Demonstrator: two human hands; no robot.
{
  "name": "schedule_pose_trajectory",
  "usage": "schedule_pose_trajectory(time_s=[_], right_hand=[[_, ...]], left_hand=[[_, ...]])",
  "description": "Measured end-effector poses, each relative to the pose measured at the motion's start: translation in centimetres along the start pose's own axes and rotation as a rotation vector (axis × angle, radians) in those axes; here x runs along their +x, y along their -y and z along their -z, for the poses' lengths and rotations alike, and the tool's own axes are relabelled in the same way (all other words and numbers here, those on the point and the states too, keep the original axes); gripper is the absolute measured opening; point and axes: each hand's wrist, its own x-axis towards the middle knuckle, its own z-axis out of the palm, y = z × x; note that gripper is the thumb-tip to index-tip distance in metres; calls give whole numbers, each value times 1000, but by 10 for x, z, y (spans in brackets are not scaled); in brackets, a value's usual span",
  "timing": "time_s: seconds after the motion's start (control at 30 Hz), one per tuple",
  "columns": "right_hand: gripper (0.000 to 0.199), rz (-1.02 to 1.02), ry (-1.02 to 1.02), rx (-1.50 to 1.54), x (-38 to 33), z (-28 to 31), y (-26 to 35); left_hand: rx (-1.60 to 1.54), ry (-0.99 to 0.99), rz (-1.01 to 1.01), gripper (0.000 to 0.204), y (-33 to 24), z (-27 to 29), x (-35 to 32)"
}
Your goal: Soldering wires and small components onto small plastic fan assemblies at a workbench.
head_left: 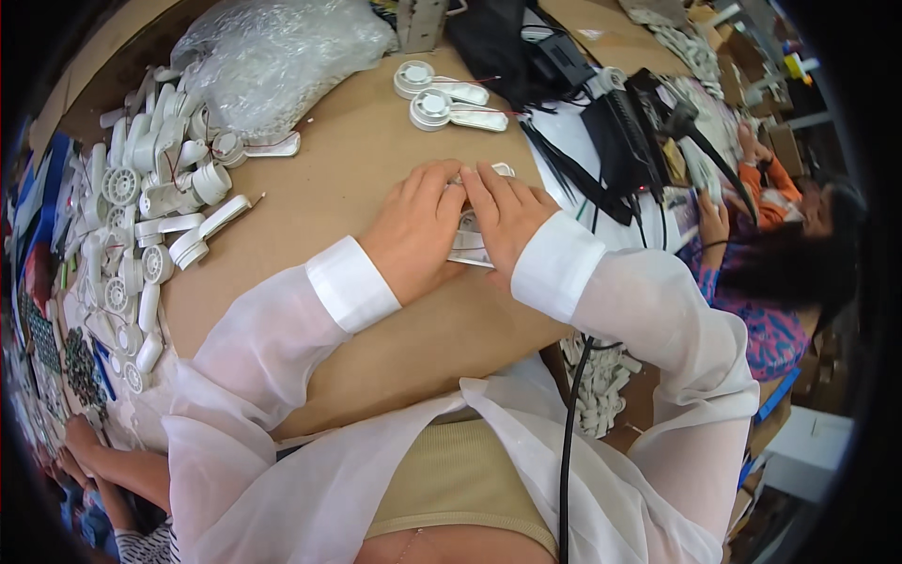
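Both hands press down together on a small white plastic part (pixel 467 240) at the middle of the brown cardboard worktop (pixel 357 179) — the left hand (pixel 416 230) and right hand (pixel 503 221) closed over it, fingers hiding most of its shape. Two finished white fan-like pieces (pixel 442 94) lie just beyond. A heap of similar white parts (pixel 150 207) crowds the left edge, beside a clear plastic bag (pixel 272 56) — its contents hard to make out. Black cables (pixel 583 179) run at right.
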Motion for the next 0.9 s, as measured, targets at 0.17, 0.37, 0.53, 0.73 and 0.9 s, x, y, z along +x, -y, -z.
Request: schedule_pose_trajectory(time_s=[0.17,0.37,0.53,0.73,0.9], right_hand=[[72,28,44,21,16,-25,-22],[86,-7,73,54,14,-31,-68],[41,92,-157,63,4,-34,-77],[22,57,29,220,4,-38,-79],[21,-49,-55,288,-6,-52,-88]], left_hand=[[-180,-111,42,80,0,-15,11],[-176,41,99,88,-14,-32,25],[11,-76,82,74,11,-22,61],[607,-67,29,59,86,-27,116],[518,30,156,53,87,-38,119]])
